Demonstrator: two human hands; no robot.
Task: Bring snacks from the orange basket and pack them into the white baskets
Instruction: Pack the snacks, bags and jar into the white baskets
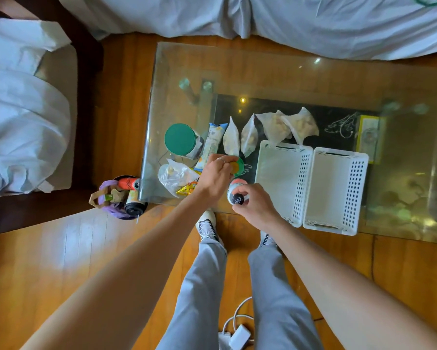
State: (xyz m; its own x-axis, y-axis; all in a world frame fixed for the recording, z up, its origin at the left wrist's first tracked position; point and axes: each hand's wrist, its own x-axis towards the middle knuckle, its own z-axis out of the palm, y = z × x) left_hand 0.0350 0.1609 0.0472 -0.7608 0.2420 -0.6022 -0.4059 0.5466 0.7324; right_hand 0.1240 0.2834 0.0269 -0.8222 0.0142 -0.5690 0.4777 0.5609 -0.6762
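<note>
From the head camera I look down on a glass table [275, 72] over a wooden floor. My left hand [216, 176] has its fingers curled round a small round snack [237, 165] with a green rim and yellow-orange top, held just above the tabletop. My right hand [256, 204] sits close beside it, toward me, and grips a small bottle [235, 194] with a black cap and pink-and-white body.

Just right of my right hand stand two white baskets [311, 188] side by side, touching, both showing bare bottoms. Beyond my left hand lie a green-lidded jar [181, 140], a tall blue-and-white packet [211, 142] and four clear pouches [268, 130] of pale snacks. Left of that hand rest a crumpled clear bag [175, 176] and a yellow packet [187, 189]. Further left, on the floor at the table corner, the snack basket [122, 195] holds bottles and a purple cloth; its colour is mostly hidden.
</note>
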